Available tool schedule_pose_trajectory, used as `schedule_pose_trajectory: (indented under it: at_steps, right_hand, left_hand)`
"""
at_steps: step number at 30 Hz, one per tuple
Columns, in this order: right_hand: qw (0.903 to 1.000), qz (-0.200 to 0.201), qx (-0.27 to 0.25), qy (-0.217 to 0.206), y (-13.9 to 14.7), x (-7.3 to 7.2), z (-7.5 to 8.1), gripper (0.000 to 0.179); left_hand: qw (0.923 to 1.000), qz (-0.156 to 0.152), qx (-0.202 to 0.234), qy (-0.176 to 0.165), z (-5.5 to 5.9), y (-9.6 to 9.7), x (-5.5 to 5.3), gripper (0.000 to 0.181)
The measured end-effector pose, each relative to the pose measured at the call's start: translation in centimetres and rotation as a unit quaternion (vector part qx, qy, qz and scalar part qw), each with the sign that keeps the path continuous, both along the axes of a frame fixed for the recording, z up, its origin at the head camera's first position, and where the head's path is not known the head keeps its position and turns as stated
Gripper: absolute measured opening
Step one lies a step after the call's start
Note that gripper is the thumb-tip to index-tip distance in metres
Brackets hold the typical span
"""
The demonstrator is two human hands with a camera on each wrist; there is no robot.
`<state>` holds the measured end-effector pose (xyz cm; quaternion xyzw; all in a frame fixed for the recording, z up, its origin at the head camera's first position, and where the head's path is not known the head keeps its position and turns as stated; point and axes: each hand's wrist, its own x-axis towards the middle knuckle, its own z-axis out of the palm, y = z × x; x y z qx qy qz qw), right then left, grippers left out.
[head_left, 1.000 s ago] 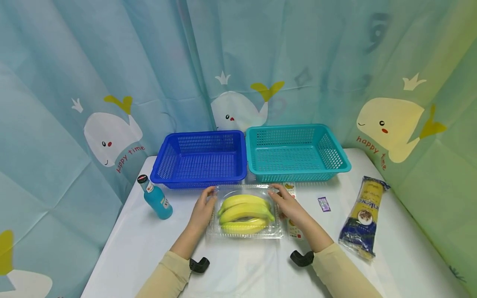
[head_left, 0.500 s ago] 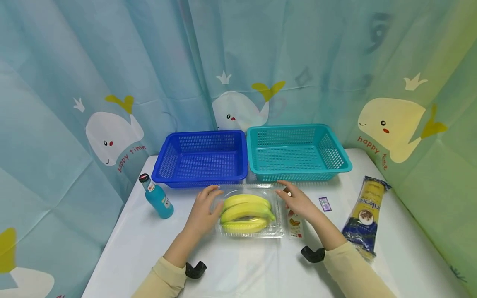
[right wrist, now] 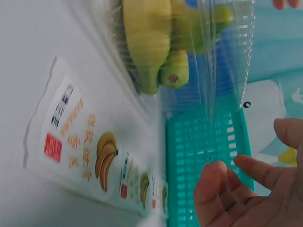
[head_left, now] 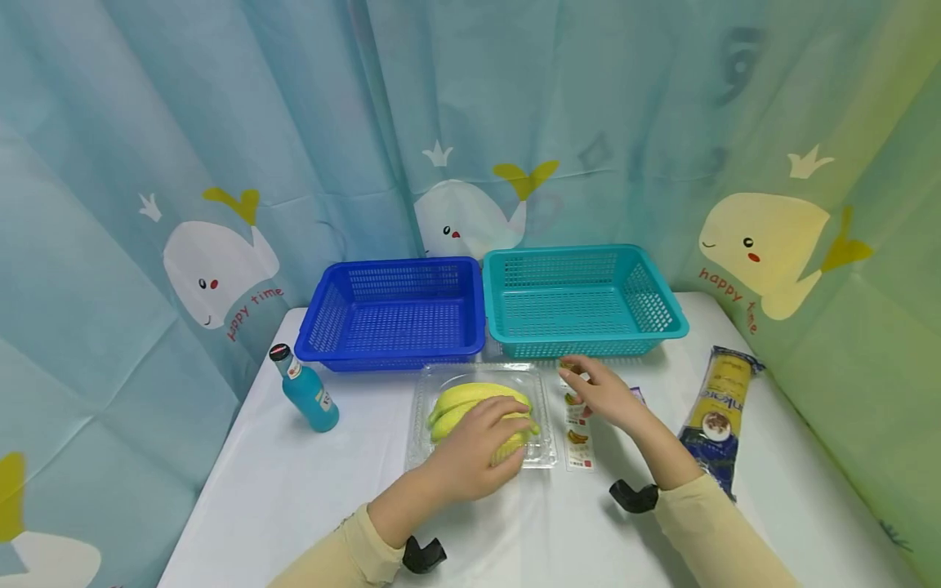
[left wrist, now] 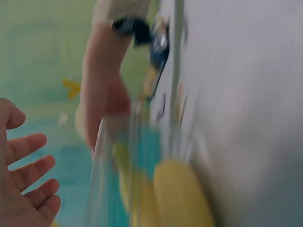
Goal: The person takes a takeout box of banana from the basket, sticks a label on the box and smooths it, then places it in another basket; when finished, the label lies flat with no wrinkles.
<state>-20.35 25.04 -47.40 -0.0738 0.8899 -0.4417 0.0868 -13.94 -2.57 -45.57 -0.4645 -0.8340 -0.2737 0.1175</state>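
A clear plastic clamshell box [head_left: 422, 408] stands on the table with several yellow bananas [head_left: 470, 394] inside. Its lid is closed over them. My left hand [head_left: 470, 453] is above the box and covers part of the bananas in the head view; in the left wrist view its fingers [left wrist: 33, 168] are spread and hold nothing. My right hand [head_left: 610, 398] hovers by the upper end of a strip of banana-picture labels [head_left: 579, 449] lying right of the box. The right wrist view shows that hand [right wrist: 251, 194] with bent, separated fingers, apart from the label strip [right wrist: 85, 137].
Behind the box stand a blue basket [head_left: 397, 359] and a teal basket [head_left: 588, 347], side by side. A blue bottle [head_left: 312, 400] is at the left. A yellow and blue pasta bag [head_left: 716, 425] lies at the right; a small purple packet [head_left: 638, 395] is partly hidden by the right hand.
Both hands have left the sides of the box. My left hand has swung right, over the bananas; my right hand has moved right, to the label strip. The box stays put.
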Motion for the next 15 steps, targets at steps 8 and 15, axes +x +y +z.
schedule_pose_trajectory:
  at_steps: [8,15]
  right_hand:
    - [0.9992,0.007,0.035,0.02,1.1,-0.3,-0.7,0.047]
    - [0.9978,0.008,0.061,0.023,1.7,-0.4,-1.8,0.036]
  left_hand:
    - [0.9874,-0.129,-0.091,-0.008,-2.2,3.8,2.1,0.041]
    - [0.9604,-0.217,-0.175,0.001,-3.9,5.5,2.9,0.05]
